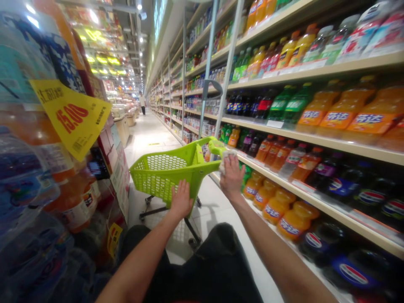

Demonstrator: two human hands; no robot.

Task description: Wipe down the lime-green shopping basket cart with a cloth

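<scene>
A lime-green plastic shopping cart (164,172) on wheels stands in the aisle in front of me. My left hand (181,200) lies flat against the near end of its basket, fingers stretched out. My right hand (232,176) is closed on a crumpled white cloth (227,156), pressing it against the cart's green handle (214,146) at the right. My dark-trousered legs show at the bottom of the view.
Long shelves (315,141) of orange, dark and green soda bottles run along the right. Stacked bottle packs with a yellow price sign (71,115) crowd the left. The pale tiled aisle (151,132) runs ahead, with a person (143,103) standing far down it.
</scene>
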